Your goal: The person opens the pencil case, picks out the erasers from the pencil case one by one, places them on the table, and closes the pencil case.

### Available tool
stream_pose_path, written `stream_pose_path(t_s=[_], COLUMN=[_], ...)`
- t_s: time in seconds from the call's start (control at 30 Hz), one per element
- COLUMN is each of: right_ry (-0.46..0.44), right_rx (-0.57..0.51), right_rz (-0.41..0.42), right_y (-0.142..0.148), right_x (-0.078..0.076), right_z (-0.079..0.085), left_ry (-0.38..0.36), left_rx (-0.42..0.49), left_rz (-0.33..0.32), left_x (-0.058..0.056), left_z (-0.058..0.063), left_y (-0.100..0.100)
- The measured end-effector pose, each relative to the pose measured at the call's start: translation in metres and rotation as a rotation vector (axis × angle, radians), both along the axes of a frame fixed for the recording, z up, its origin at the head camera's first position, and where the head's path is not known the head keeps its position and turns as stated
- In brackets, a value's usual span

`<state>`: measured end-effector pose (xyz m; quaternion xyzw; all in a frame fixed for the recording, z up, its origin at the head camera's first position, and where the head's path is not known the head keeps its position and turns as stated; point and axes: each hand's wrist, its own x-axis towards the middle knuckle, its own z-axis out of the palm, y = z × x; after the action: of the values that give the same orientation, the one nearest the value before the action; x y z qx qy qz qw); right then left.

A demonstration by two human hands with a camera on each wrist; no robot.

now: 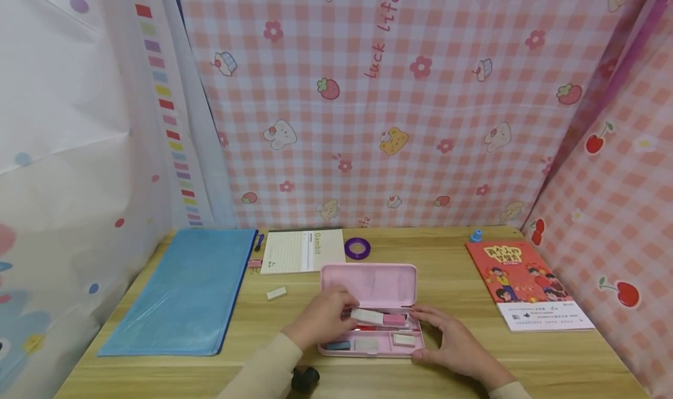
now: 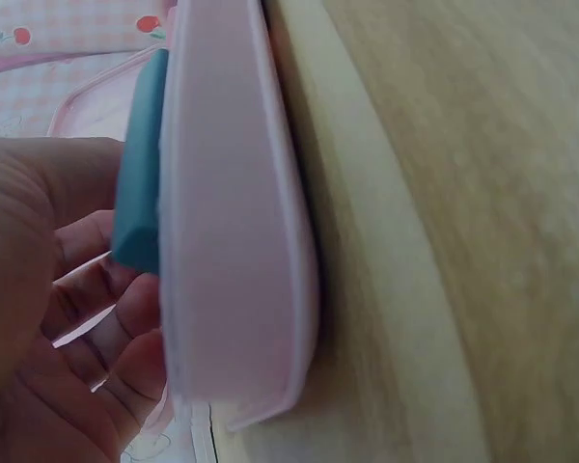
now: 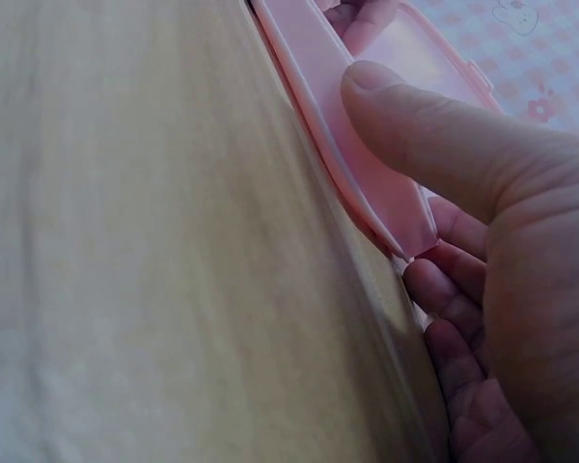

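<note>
An open pink pencil case (image 1: pixel 374 355) lies on the table with its lid (image 1: pixel 368 285) tipped back. My left hand (image 1: pixel 325 317) reaches over its left part, fingers curled, and pinches the end of a white eraser with a pink sleeve (image 1: pixel 368 317) above the tray. My right hand (image 1: pixel 452 340) grips the case's right end, thumb on the near side (image 3: pixel 405 116) and fingers round the end. In the front compartments lie a teal block (image 1: pixel 338 346), a pale block (image 1: pixel 366 345) and a small white eraser (image 1: pixel 403 340). In the left wrist view, the teal block (image 2: pixel 140 174) stands above the rim.
A blue folder (image 1: pixel 179 294) lies at the left, beside a notebook (image 1: pixel 302 251) and a pink clip (image 1: pixel 255 263). Behind the case is a roll of purple tape (image 1: pixel 357 248). A white eraser (image 1: pixel 276 294) lies left of it. A red book (image 1: pixel 526 276) and blue cap-like piece (image 1: pixel 476 235) are at right.
</note>
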<state>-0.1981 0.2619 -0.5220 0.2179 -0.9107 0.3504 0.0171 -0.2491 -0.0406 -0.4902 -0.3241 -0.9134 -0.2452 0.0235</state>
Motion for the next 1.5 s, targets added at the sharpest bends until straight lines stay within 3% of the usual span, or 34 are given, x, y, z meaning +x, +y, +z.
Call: stream_pose_path(t_s=[0.63, 1.07, 1.5], right_ry=[0.025, 0.050, 0.014], right_rx=[0.004, 0.003, 0.006], right_rz=[0.011, 0.016, 0.009], right_y=[-0.0011, -0.0008, -0.0018], right_x=[0.0022, 0.0011, 0.0003], right_z=[-0.0003, -0.0023, 0.0023], left_ry=[0.054, -0.022, -0.074], left_rx=[-0.051, -0.037, 0.020], left_rz=[-0.029, -0.002, 0.030], left_x=[0.0049, 0.0044, 0.0024], left_z=[0.0007, 0.0012, 0.0025], left_y=[0.0068, 0.0083, 0.0024])
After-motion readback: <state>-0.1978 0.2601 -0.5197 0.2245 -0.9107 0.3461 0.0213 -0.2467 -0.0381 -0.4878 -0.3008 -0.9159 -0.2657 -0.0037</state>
